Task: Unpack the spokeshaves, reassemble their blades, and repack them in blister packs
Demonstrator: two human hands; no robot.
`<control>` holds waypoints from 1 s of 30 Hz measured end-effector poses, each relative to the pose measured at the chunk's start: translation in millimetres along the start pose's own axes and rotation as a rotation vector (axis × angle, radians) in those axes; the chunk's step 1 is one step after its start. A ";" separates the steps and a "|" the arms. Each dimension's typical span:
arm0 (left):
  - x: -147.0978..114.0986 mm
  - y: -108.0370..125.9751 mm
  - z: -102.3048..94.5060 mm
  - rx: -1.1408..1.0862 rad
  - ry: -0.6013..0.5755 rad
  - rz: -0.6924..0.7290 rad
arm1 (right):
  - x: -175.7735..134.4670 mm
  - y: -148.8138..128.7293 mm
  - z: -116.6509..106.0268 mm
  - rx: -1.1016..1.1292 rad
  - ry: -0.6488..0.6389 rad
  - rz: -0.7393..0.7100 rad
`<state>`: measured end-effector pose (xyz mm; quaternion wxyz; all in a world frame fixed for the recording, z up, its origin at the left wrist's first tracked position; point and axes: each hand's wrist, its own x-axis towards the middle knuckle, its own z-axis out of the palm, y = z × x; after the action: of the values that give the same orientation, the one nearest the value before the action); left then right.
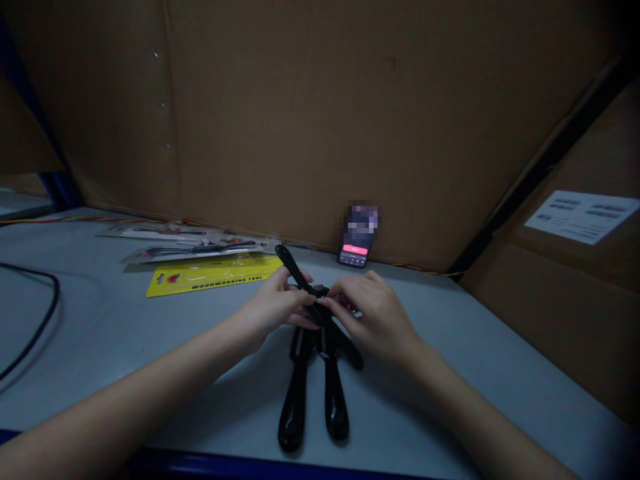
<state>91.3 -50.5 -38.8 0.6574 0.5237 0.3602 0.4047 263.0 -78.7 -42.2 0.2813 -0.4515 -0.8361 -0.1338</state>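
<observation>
My left hand (277, 303) is closed around the middle of a black spokeshave (291, 264), whose one handle points up and to the left. My right hand (375, 310) has its thumb and fingertips pinched at the centre of that tool, against a small shiny part too small to name. Beneath both hands, more black spokeshaves (293, 413) lie in a group on the table, their rounded handles towards me. Their far ends are covered by my hands and the held tool.
A lit phone (356, 233) leans against the cardboard wall (280, 120) at the back. Clear packs with dark tools (200, 249) and a yellow card (180, 280) lie at the back left of the grey table (210, 380). A black cable (50, 310) curves at far left.
</observation>
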 end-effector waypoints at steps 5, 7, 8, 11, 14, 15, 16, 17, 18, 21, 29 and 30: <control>0.0 1.0 0.7 -0.015 0.006 0.007 | 1.6 -7.9 -1.5 -0.105 -0.010 0.017; 0.3 1.4 1.0 -0.010 0.010 0.002 | 2.2 -9.9 -1.5 -0.149 -0.019 0.015; 0.4 1.5 1.2 -0.005 0.013 0.001 | 2.4 -10.6 -1.4 -0.170 -0.024 0.015; 0.7 1.9 1.6 0.009 0.029 0.003 | 2.8 -11.0 -1.1 -0.217 -0.035 0.011; 1.0 2.0 2.0 0.029 0.050 0.007 | 2.8 -9.5 -0.8 -0.232 -0.035 -0.008; 1.0 2.0 2.3 0.038 0.054 0.013 | 2.9 -9.0 -0.6 -0.236 -0.035 -0.012; 1.1 2.0 2.7 0.048 0.057 0.023 | 3.0 -8.7 -0.4 -0.240 -0.038 -0.015; 1.2 1.8 3.2 0.059 0.060 0.034 | 3.1 -8.7 -0.1 -0.247 -0.043 -0.018; 1.3 1.6 3.7 0.070 0.064 0.047 | 3.3 -8.9 0.2 -0.256 -0.050 -0.023; 1.6 0.5 5.5 0.082 0.071 0.067 | 4.0 -11.0 1.1 -0.289 -0.056 -0.059; 3.1 -4.5 6.7 0.042 0.058 0.106 | 4.1 -19.2 3.4 -0.353 -0.026 -0.092; 3.4 -4.6 6.6 0.042 0.060 0.109 | 4.0 -19.7 4.0 -0.354 -0.014 -0.087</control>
<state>99.3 -50.6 -42.3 0.6124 0.5438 0.3589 0.4477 243.5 -85.1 -42.5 0.1855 -0.4582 -0.8203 -0.2877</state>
